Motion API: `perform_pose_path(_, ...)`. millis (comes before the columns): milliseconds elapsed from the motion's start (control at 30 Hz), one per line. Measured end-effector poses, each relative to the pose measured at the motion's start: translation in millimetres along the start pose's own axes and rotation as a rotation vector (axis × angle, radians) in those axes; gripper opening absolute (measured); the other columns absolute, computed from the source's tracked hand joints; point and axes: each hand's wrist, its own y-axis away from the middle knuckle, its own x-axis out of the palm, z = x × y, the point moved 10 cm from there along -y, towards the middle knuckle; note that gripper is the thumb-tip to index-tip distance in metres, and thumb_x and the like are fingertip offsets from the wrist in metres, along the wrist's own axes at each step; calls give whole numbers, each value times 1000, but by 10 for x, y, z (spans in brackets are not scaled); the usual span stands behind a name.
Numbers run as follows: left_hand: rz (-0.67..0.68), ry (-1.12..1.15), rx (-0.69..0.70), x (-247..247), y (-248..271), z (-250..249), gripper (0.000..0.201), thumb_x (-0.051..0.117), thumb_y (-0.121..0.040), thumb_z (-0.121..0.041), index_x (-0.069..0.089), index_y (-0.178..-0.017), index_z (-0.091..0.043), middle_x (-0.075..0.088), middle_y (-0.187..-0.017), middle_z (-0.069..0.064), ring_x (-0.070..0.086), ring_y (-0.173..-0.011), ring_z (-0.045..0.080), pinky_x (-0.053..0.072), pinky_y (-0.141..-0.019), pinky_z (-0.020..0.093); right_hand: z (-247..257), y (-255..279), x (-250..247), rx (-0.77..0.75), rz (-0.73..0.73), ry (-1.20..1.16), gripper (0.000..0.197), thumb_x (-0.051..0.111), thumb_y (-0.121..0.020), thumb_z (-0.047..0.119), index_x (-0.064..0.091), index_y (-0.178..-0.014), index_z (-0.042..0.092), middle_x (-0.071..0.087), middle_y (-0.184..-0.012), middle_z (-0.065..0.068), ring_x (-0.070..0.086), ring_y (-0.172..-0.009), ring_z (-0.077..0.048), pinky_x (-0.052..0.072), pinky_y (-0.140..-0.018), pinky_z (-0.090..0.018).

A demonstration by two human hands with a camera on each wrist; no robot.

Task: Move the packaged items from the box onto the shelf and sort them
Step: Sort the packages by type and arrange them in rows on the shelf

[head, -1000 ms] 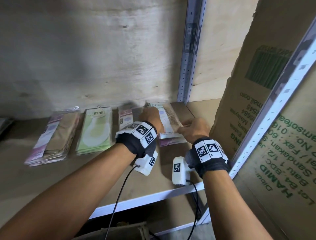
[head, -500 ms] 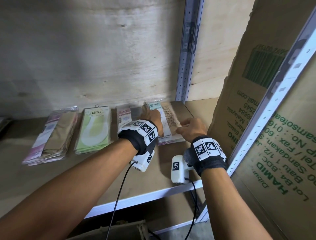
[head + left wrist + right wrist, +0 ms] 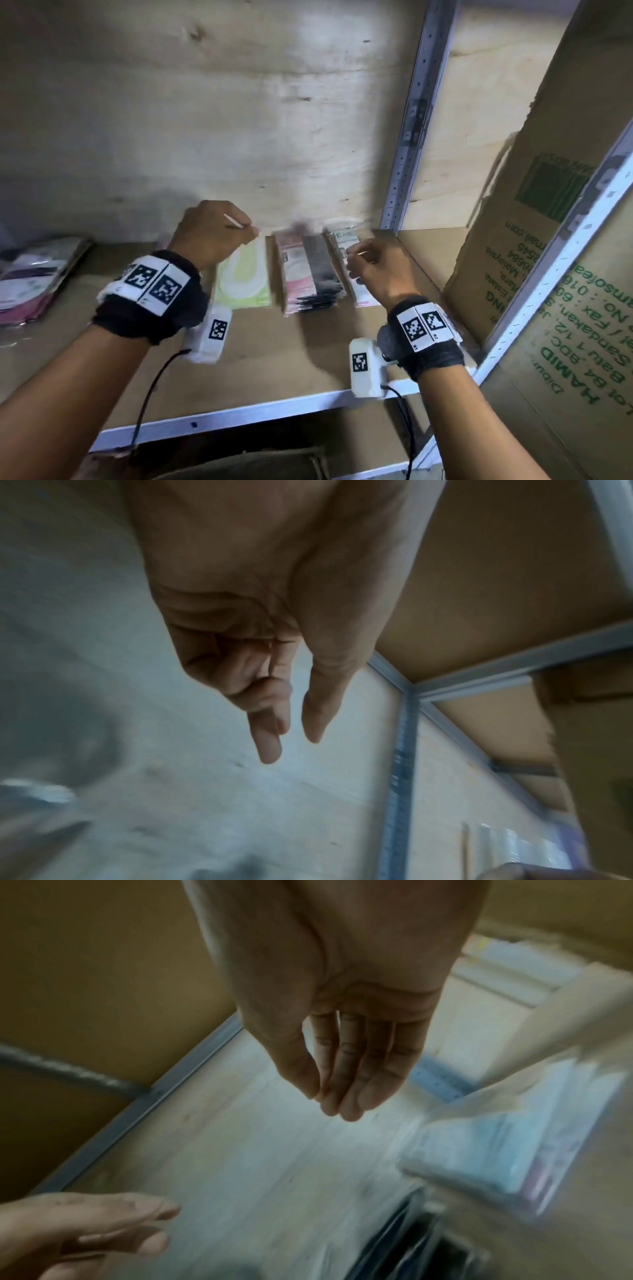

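On the shelf [image 3: 298, 356], left to right: a pink-and-dark stack [image 3: 30, 281] at the far left, then the left hand [image 3: 212, 236] — raised, loosely curled, empty — above the green stack [image 3: 245, 277]; a pink-black stack [image 3: 310, 274]; the right hand [image 3: 380, 270], fingers relaxed, empty, over the rightmost stack [image 3: 346, 240]; a cardboard box [image 3: 534, 212].

bare shelf board [image 3: 274, 363] in front of packet stacks [image 3: 310, 270], cardboard box [image 3: 534, 219] blocking right side

A stockroom: metal shelf [image 3: 239, 416], stacked retail packets [image 3: 310, 274], printed shipping carton [image 3: 534, 240].
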Motion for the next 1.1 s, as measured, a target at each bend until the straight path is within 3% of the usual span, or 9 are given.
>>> perform_pose_path(167, -84, 46, -209, -867, 219, 1333, 12, 76, -77, -31, 70, -70, -24, 74, -76, -5, 72, -86, 24, 56, -83, 38, 634, 299, 1117, -33, 291, -200, 11, 61, -94, 5, 62, -99, -5, 68, -78, -17, 62, -56, -21, 52, -54, -31)
perform_pose_path(267, -190, 3, -295, -1335, 314, 1957, 7, 74, -83, -27, 75, -77, -24, 76, -98, 5, 69, -100, 28, 53, -93, 36, 986, 421, 1945, -4, 467, -293, 4, 58, -94, -1, 61, -94, 1, 62, -70, -16, 59, -46, -19, 48, -43, -24)
perform_pose_path(400, -212, -61, -449, -1790, 308, 2743, 34, 67, -90, -28, 72, -113, -3, 67, -123, 19, 61, -115, 37, 49, -99, 38, 1368, 581, 3100, 44, 671, -315, 13, 50, -95, -7, 60, -93, 1, 61, -70, -16, 61, -46, -19, 51, -44, -25)
perform_pose_path(500, -155, -135, -533, -1972, 272, 3202, 45, 64, -91, -34, 66, -123, -2, 62, -130, 22, 59, -117, 37, 48, -99, 37, 1542, 744, 3849, 83, 782, -304, 9, 51, -97, -5, 57, -100, 0, 60, -73, -15, 63, -51, -19, 55, -46, -26)
perform_pose_path(633, -66, -153, -576, -1984, 328, 3625, 53, 65, -90, -34, 54, -133, -6, 59, -133, 17, 60, -113, 33, 43, -82, 30, 1621, 880, 4615, 165, 832, -274, 10, 54, -95, -4, 55, -94, 6, 58, -76, -14, 59, -62, -22, 58, -59, -33)
perform_pose_path(733, -9, -141, -447, -1911, 376, 3669, 62, 70, -88, -28, 44, -143, -15, 54, -140, 9, 55, -112, 23, 37, -87, 24, 1600, 895, 4968, 213, 832, -230, 11, 60, -93, 0, 56, -99, 8, 64, -82, -13, 61, -67, -21, 57, -77, -41)
perform_pose_path(867, -27, -128, -432, -1965, 494, 3654, 64, 69, -89, -22, 40, -146, -15, 54, -140, 10, 53, -122, 28, 34, -89, 23, 1556, 813, 5080, 207, 755, -171, 21, 66, -90, 3, 61, -110, 2, 71, -94, -22, 65, -61, -23, 61, -63, -33)
perform_pose_path(1000, -26, -222, -405, -2058, 605, 3525, 22, 55, -92, -6, 64, -112, -2, 66, -118, 17, 62, -103, 30, 38, -74, 21, 1586, 815, 4985, 157, 761, -105, 21, 72, -84, 0, 61, -100, 5, 70, -84, -21, 59, -56, -23, 59, -63, -35)
perform_pose_path(1100, -93, -49, -325, -2167, 645, 3440, 25, 47, -88, 11, 69, -94, 2, 69, -99, 14, 64, -86, 22, 46, -63, 11, 1709, 808, 4842, 67, 771, -102, 30, 65, -86, -6, 56, -113, 0, 69, -87, -30, 58, -54, -25, 52, -53, -29)
